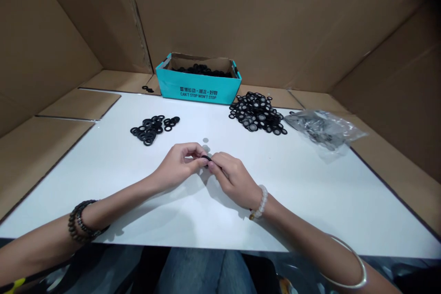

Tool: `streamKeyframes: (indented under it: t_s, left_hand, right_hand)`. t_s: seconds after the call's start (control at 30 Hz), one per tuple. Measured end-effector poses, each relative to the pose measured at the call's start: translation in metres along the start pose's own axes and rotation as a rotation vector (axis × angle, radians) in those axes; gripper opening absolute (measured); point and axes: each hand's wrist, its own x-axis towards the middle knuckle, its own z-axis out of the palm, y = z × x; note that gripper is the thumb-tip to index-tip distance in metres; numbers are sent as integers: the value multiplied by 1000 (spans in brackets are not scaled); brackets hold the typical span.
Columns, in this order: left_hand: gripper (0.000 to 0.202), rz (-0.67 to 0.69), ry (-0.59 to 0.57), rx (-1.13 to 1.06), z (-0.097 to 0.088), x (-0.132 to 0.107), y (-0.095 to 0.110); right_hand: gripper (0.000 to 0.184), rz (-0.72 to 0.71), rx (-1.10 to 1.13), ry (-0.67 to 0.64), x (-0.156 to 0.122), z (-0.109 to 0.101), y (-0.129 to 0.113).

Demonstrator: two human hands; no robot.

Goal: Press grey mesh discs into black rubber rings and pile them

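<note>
Black rubber ring point(206, 158) is pinched between the fingertips of both hands on my feed, with most of it hidden by the fingers; the left hand point(179, 164) and right hand point(233, 179) are curled nearly closed and almost touch, near the middle of the counter point(312, 202). Two pale grey mesh discs point(206, 148) lie just beyond the fingertips; I see a loose heap of plain black rubber washers point(153, 127) toward the far left of the counter; a larger heap of black washers with grey mesh centres point(257, 112) sits near the far edge, right of centre; a crumpled clear plastic bag point(324, 128) lies just right of that heap, with grey pieces inside. Just past the far edge stands an open teal cardboard box point(198, 85) holding black washers point(201, 70); a few stray washers point(147, 89) lie left of it on brown cardboard point(99, 80). A dark beaded bracelet point(82, 220) circles the left wrist; a pale beaded bracelet point(261, 202) circles the right wrist, with a thin metal bangle point(344, 262) farther up that forearm.
</note>
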Motion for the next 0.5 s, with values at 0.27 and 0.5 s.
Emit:
streamKeyframes:
  t_s: [0.27, 0.5]
  left_hand:
    - [15, -182, -87, -176, -5, 3, -1]
    - [21, -367, -97, -317, -7, 4, -7]
  right_hand:
    - [28, 115, 73, -56, 0, -2, 1]
    - [13, 36, -81, 60, 1, -10, 2]
